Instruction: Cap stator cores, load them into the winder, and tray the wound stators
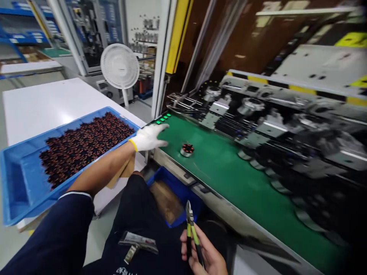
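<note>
My left hand (149, 137), in a white glove with a yellow cuff, reaches over the left end of the green work surface (226, 164), its fingers spread and holding nothing. To its right, a small round metal part with dark and copper windings (187, 149) stands on the green surface. Low in the view, my bare right hand (205, 252) grips diagonal cutters (190, 229) by their green and black handles, jaws pointing up. Many similar wound parts (86, 145) fill much of a blue tray (21, 206) at the left.
Machine fixtures (252, 110) run along the back of the green surface, with several round metal pieces at the right. A blue bin (183, 189) sits below the front edge. A white fan (119, 67) stands beyond the white table (37, 95). Small packets (139, 242) lie on my lap.
</note>
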The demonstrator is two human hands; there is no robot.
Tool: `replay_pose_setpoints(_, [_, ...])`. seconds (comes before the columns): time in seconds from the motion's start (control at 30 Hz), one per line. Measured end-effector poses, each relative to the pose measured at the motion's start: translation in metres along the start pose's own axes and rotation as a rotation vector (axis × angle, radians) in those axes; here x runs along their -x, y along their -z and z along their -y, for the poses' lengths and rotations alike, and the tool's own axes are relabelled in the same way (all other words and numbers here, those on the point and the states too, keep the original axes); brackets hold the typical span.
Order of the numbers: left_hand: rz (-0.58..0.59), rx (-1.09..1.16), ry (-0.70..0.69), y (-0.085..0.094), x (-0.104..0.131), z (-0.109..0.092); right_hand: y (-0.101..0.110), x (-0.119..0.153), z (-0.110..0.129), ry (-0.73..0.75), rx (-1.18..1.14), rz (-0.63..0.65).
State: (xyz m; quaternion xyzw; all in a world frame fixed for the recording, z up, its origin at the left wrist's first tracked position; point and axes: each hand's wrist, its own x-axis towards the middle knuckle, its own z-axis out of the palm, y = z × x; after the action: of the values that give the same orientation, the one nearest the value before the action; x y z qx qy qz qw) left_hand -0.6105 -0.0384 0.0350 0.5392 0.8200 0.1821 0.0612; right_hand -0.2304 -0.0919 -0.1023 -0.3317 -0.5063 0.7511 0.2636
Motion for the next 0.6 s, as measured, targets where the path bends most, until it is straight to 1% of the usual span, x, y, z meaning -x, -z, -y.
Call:
replay_pose_setpoints(0.03, [0.092,0.079,-0.085,-0.016,-0.015,-0.014,0.002,0.004,0.0,0.008,0.008,-0.025])
replay_pose_setpoints(0.07, [0.18,0.169,-0.166,-0.031,-0.03,-0.023,0.005,0.008,-0.001,0.017,0.014,-0.05])
replay_pose_setpoints(0.13, [0.335,0.377,-0.295,-0.059,-0.053,-0.032,0.012,0.018,-0.002,0.041,0.017,-0.092])
replay_pose_setpoints(0.17, [0.391,0.476,-0.333,-0.069,-0.062,-0.034,0.016,0.022,-0.002,0.051,0.016,-0.11])
replay_pose_setpoints(0.2, [0.422,0.55,-0.347,-0.078,-0.069,-0.035,0.018,0.026,-0.002,0.059,0.015,-0.123])
replay_pose_setpoints(0.23, [0.426,0.588,-0.345,-0.085,-0.074,-0.037,0.02,0.028,-0.002,0.063,0.015,-0.132])
replay_pose_setpoints(0.3, [0.382,0.567,-0.317,-0.091,-0.074,-0.042,0.022,0.029,-0.001,0.064,0.015,-0.13])
replay_pose_setpoints(0.37, [0.281,0.474,-0.249,-0.088,-0.063,-0.05,0.022,0.026,0.001,0.065,0.014,-0.109])
replay_pose_setpoints(0.43, [0.151,0.385,-0.18,-0.08,-0.04,-0.06,0.022,0.021,0.005,0.073,0.018,-0.065])
replay_pose_setpoints(0.5, [0.016,0.336,-0.173,-0.069,-0.007,-0.068,0.023,0.016,0.009,0.091,0.039,0.026])
replay_pose_setpoints(0.6, [-0.154,0.293,-0.267,-0.052,0.049,-0.072,0.023,0.011,0.016,0.124,0.079,0.186])
